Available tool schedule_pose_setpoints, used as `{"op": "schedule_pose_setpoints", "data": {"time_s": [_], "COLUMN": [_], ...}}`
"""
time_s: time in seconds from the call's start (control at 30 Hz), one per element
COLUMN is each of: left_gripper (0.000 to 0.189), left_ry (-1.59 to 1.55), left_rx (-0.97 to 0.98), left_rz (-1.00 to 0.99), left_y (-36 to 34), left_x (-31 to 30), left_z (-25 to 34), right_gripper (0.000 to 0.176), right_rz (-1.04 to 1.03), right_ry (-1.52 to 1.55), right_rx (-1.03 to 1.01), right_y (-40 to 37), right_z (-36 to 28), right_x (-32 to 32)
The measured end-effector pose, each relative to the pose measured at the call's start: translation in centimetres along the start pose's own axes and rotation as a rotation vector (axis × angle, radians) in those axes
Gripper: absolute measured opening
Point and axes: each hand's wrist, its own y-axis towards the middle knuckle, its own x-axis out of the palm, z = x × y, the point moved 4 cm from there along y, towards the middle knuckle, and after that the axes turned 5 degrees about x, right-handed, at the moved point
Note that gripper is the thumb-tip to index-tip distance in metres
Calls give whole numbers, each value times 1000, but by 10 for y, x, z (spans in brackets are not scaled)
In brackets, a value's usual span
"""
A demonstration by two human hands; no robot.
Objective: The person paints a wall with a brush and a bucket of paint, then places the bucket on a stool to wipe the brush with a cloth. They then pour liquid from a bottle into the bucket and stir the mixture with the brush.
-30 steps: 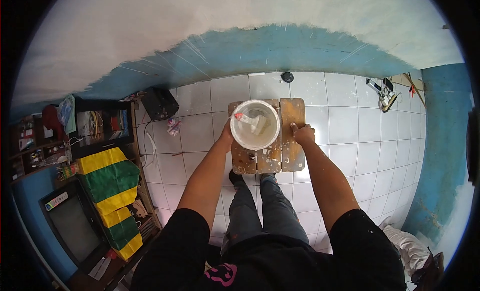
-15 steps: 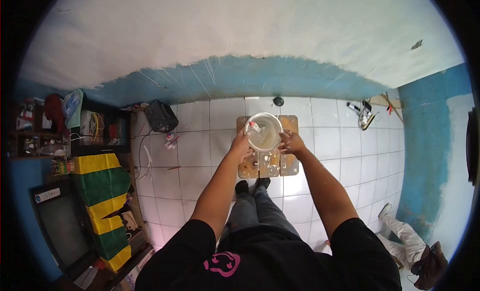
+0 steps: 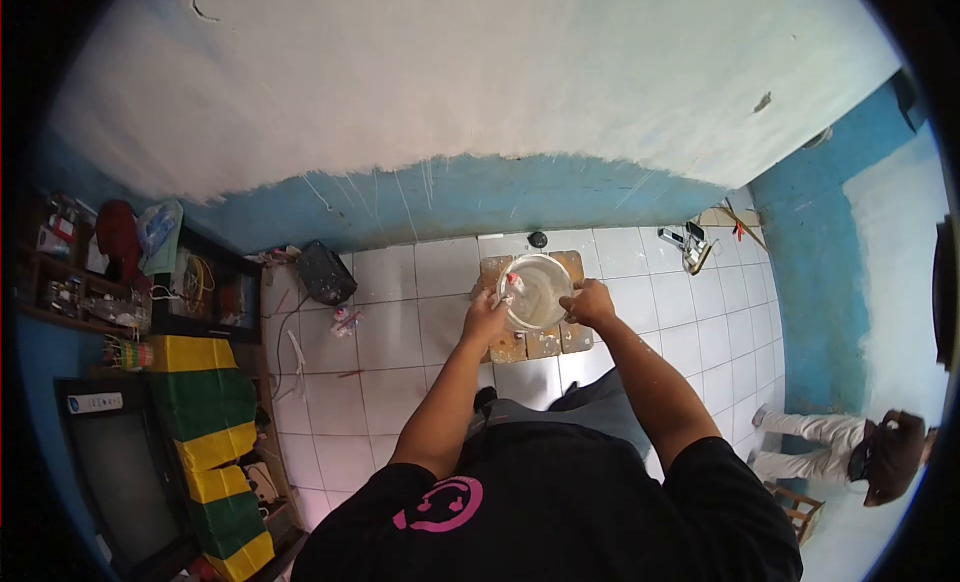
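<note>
Between my hands is a white bucket [image 3: 563, 283] with pale, paint-like stuff inside. My left hand [image 3: 485, 316] is closed on the left side of its rim. On the opposite side my right hand [image 3: 591, 304] grips the rim, thumb toward the inside. A tool with a red-tipped handle [image 3: 514, 282] leans inside the bucket near my left hand; its lower end is hidden. Behind the bucket in this view is a paint-spotted wooden stool [image 3: 508, 350], partly covered by it.
A wall, whitish above and blue [image 3: 460, 197] below, rises ahead. Left stand a black box-like object [image 3: 327, 273], a television [image 3: 125, 472] and shelves with a striped cloth [image 3: 212, 407]. A person [image 3: 895, 452] is at the right, near a wooden stool [image 3: 800, 510]. Tools [image 3: 688, 247] lie on the tiles [image 3: 390, 322].
My view has shifted, with the bucket and both hands now lower in it. My legs are set wider apart. The person at the right shows more fully. Both hands stay on the bucket.
</note>
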Motion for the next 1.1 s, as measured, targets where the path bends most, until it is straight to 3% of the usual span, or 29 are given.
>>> {"op": "schedule_pose_setpoints", "data": {"time_s": [0.07,0.17,0.27,0.4,0.6,0.63,0.73,0.77,0.87,1.0,1.03,1.1], "left_gripper": [62,72,75,74,71,70,69,69,69,66,69,72], "left_ry": [41,-156,-479,-409,-479,-613,-673,-678,-651,-695,-667,-697], "left_rx": [132,115,231,238,203,363,259,238,164,245,271,226], "left_rz": [49,46,-16,-116,-181,-281,-274,-280,-133,-203,-169,-187], "left_y": [26,3,12,-8,-12,-6,-14,-15,-8,15,29,50], "left_x": [-13,-12,-2,17,40,46,46,44,43,48,47,48], "left_z": [-32,11,34,87,102,104,105,104,102,125,122,119], "right_gripper": [48,44,43,37,38,37,38,41,42,40,40,36], "right_rz": [11,2,-88,64,-150,-165,-70,-124,-157,-145,-217,-392], "right_ry": [-61,-107,-14,-190,-149,-170,-315,-375,-326,-118,-126,182], "right_rx": [-57,-193,-134,-321,-336,-356,-514,-494,-528,-620,-598,-482], "right_y": [-15,-40,-29,-30,-59,-57,-49,-46,-28,6,12,43], "right_z": [-28,-74,-87,-110,-137,-141,-146,-150,-150,-146,-146,-133], "right_x": [-20,-54,-78,-129,-174,-177,-179,-178,-180,-185,-190,-191]}}
